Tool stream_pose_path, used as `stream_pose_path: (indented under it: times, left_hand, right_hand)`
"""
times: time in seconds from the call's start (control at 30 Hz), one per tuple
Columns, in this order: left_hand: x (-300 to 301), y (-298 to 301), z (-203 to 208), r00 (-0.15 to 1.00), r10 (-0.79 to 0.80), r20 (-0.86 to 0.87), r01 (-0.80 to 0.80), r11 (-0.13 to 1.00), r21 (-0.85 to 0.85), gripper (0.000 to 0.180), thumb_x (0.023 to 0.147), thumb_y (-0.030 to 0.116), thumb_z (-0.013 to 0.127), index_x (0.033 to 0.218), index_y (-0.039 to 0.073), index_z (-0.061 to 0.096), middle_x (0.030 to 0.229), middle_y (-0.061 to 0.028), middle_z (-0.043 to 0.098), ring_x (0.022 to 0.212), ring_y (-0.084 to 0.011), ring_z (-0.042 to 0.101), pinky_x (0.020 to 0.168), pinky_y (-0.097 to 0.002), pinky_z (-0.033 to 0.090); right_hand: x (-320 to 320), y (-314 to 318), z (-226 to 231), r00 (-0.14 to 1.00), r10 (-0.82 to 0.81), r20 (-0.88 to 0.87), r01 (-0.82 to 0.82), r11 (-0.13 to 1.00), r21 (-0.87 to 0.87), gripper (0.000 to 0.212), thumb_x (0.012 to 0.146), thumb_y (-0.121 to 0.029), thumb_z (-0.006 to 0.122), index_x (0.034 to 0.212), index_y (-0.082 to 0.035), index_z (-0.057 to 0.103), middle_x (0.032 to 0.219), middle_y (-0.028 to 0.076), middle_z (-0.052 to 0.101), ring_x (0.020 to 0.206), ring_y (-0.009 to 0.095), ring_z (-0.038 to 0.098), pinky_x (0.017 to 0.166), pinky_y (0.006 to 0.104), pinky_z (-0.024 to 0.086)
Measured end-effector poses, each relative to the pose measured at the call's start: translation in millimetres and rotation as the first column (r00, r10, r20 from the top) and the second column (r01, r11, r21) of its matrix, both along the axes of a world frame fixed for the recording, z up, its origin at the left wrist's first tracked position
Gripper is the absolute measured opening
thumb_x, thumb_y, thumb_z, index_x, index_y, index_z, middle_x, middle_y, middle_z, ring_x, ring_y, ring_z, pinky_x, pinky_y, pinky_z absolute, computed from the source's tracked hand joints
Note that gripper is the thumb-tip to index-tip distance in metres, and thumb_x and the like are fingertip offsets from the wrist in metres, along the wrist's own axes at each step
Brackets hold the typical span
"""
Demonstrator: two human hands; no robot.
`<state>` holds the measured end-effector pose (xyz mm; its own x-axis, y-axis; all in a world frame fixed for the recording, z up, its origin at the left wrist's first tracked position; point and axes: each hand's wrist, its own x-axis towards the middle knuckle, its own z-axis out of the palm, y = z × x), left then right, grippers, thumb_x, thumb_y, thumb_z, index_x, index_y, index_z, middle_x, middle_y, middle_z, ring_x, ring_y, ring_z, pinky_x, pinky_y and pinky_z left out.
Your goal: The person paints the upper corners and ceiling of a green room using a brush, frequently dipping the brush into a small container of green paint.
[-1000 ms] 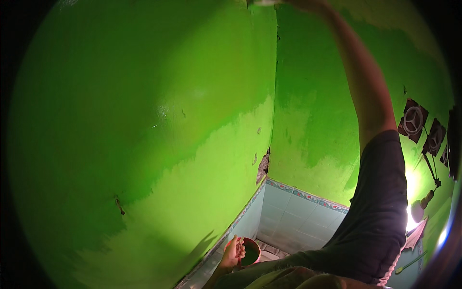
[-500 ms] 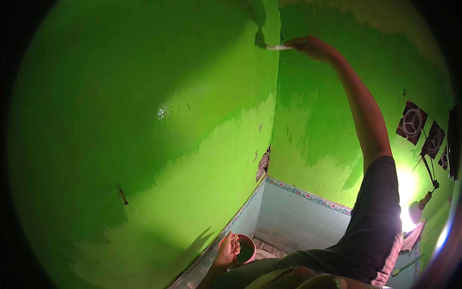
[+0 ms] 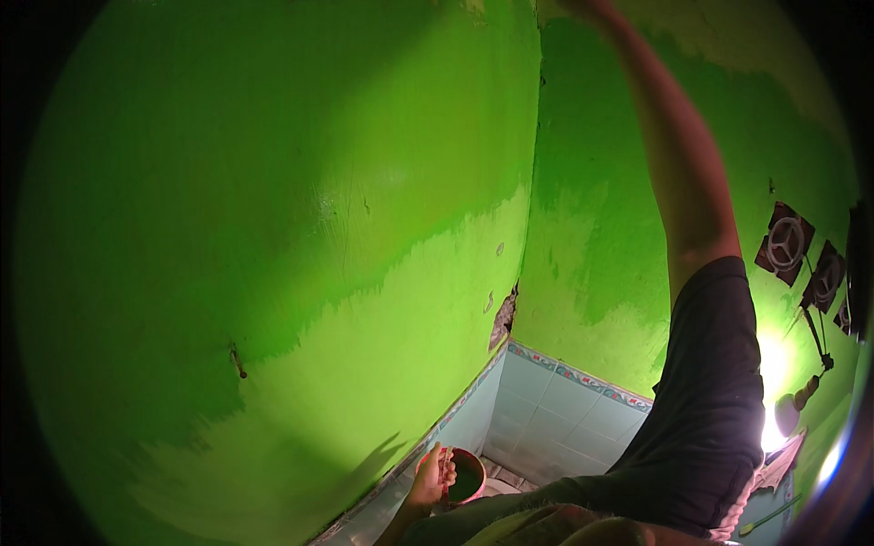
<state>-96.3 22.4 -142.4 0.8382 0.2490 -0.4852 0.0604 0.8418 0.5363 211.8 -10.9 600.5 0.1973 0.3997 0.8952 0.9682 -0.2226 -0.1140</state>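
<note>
At the lower middle, my left hand (image 3: 431,480) is closed on the side of a small red bucket (image 3: 480,473) with dark green paint inside. My right arm (image 3: 678,155) stretches up across the picture, close to the corner of two green walls. Only the base of my right hand (image 3: 592,7) shows at the top edge; its fingers and anything in them are cut off. Fresh darker green covers the upper part of the left wall (image 3: 209,182), above a lighter green area with a ragged edge. The right wall (image 3: 592,227) is likewise patchy in two greens.
Pale blue tiles (image 3: 564,409) with a patterned border line the lower walls. A broken hole (image 3: 503,318) marks the corner, and a hook (image 3: 238,361) sticks out of the left wall. On the right are a bright bulb (image 3: 785,414), wires and dark vent openings (image 3: 785,241).
My right hand has moved up to the top edge, and the paintbrush it held against the corner has left the picture. My left hand still holds the bucket. The view has shifted slightly.
</note>
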Motion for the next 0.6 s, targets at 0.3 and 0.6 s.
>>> stream_pose_path:
  times: [0.3,0.6]
  left_hand:
    - [5,-2,17,0.999,-0.038,-0.025,0.038,0.999,0.006,0.043,0.092,0.052,0.048,0.091,0.01,0.053,0.062,-0.0035,0.053,0.046,-0.014,0.047,0.041,-0.0254,0.034]
    - [11,-7,24,1.0,-0.015,-0.014,0.015,1.0,0.019,0.042,0.093,0.051,0.047,0.092,0.009,0.053,0.061,-0.0034,0.052,0.047,-0.0139,0.047,0.04,-0.0253,0.034]
  right_hand:
    - [84,-38,-51,0.981,0.052,0.185,0.041,0.885,-0.464,0.036,0.098,-0.034,0.045,0.128,-0.017,0.056,0.118,0.008,0.064,0.102,0.024,0.061,0.091,0.0404,0.047]
    - [-19,-13,-10,0.997,0.072,-0.029,-0.073,0.997,-0.027,0.035,0.1,-0.02,0.042,0.131,-0.01,0.053,0.132,0.009,0.055,0.122,0.027,0.05,0.103,0.0398,0.039]
